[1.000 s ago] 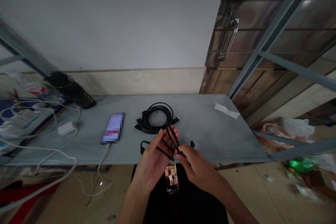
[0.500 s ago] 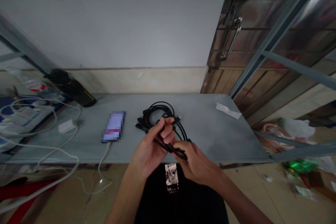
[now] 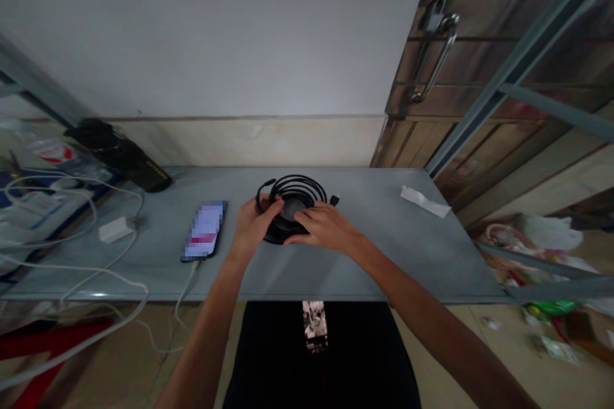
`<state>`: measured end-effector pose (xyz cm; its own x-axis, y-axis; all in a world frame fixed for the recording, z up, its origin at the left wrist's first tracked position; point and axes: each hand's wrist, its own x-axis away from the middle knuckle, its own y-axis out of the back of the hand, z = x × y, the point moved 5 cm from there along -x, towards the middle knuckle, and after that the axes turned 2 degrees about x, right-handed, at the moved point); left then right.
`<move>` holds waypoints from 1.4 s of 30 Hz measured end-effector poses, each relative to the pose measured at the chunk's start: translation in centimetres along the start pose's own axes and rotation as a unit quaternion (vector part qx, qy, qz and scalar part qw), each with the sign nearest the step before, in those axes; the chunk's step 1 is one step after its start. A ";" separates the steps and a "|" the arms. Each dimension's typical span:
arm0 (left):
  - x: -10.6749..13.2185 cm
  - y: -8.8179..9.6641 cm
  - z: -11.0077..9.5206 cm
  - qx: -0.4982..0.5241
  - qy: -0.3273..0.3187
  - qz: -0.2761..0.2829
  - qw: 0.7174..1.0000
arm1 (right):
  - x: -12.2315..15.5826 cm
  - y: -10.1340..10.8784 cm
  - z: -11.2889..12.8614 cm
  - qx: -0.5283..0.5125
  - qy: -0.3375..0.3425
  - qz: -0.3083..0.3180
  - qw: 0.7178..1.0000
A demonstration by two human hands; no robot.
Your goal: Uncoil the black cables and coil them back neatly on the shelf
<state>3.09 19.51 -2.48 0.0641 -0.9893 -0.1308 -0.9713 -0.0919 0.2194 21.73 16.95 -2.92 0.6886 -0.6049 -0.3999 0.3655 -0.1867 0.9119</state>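
A pile of coiled black cables (image 3: 297, 190) lies on the grey table (image 3: 384, 243) near its middle. My left hand (image 3: 256, 225) grips the left side of the coil with its fingers curled on the strands. My right hand (image 3: 322, 227) lies flat over the front of the pile, fingers stretched and pressing down on it. A black plug end (image 3: 334, 200) sticks out at the coil's right.
A phone (image 3: 204, 238) with a lit screen lies left of the cables, a white cord running off its near end. A white charger (image 3: 114, 229) and white wires sit at far left, a black bottle (image 3: 118, 153) at back left, a white paper scrap (image 3: 425, 201) at right.
Both hands moved forward from the table's near edge with the small cable bundle and now rest on the coil on the table.
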 end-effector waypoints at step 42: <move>3.2 -2.5 2.0 -0.269 -0.355 0.100 0.890 | 2.9 -3.6 1.5 0.052 -0.014 0.046 0.997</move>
<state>5.25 16.76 -5.39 -0.4437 -0.6894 -0.5726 -0.6843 -0.1520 0.7132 21.46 14.74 -7.21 0.6975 -0.6447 -0.3130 0.2339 -0.2080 0.9497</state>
